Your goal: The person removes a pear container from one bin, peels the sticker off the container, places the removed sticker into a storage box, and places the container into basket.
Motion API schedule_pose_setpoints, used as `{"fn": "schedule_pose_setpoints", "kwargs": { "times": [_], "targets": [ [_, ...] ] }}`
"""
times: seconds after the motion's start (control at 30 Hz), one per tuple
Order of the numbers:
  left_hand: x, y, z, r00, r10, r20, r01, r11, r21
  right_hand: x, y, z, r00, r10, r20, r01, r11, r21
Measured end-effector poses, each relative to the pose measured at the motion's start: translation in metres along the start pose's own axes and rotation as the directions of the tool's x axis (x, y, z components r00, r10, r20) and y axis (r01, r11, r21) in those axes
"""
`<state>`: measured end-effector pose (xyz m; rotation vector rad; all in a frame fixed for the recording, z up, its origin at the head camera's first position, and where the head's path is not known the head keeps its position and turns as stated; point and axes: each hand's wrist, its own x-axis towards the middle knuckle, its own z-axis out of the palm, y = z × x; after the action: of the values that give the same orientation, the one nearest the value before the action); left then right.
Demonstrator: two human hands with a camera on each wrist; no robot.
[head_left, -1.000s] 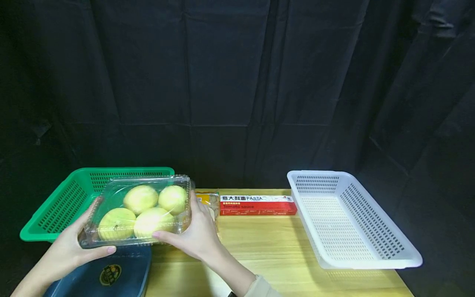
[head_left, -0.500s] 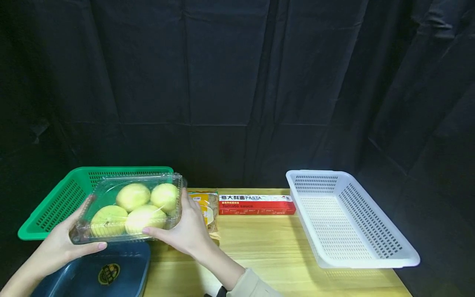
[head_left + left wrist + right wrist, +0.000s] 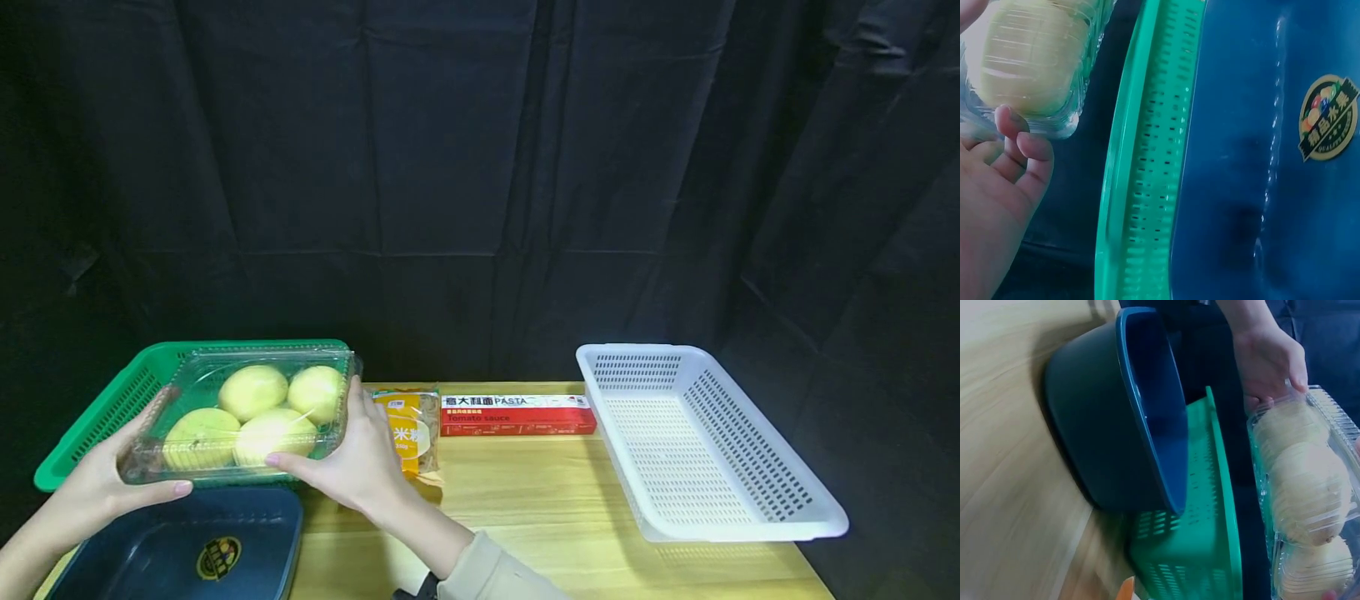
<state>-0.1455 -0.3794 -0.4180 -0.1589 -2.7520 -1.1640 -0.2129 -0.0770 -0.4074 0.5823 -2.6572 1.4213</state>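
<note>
Both hands carry a clear plastic clamshell box that holds several round yellow-green fruits. My left hand grips the box's left end, its thumb along the near lower edge. At the opposite end my right hand holds on, thumb over the front and fingers along the side. The box is raised above the green basket and hides much of its inside. In the right wrist view, the box hangs clear of the basket's rim, and the left hand is seen behind it.
A dark blue basin with a round sticker stands in front of the green basket. A yellow-labelled bag lies right of the hands, beside a red pasta box. On the right is a white basket. A black cloth hangs behind.
The fruit box has moved left in both hands, farther over the green basket. More of the yellow-labelled bag now shows. Both hands keep their hold.
</note>
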Motion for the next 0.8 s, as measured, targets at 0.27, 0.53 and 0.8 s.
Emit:
{"fn": "schedule_pose_setpoints", "kwargs": {
  "times": [0.27, 0.53, 0.8],
  "targets": [
    [0.005, 0.001, -0.007, 0.996, -0.072, 0.051, 0.078, 0.989, -0.126, 0.005, -0.003, 0.011, 0.999, 0.047, 0.004, -0.047, 0.998, -0.028],
    [0.012, -0.010, -0.014, 0.995, -0.054, 0.085, 0.065, 0.989, -0.129, 0.011, -0.008, 0.019, 0.998, 0.060, 0.012, -0.060, 0.997, -0.041],
    [0.015, -0.012, -0.020, 0.987, -0.119, 0.106, 0.139, 0.971, -0.196, 0.016, -0.012, 0.026, 0.998, 0.068, 0.006, -0.068, 0.996, -0.059]
  ]
}}
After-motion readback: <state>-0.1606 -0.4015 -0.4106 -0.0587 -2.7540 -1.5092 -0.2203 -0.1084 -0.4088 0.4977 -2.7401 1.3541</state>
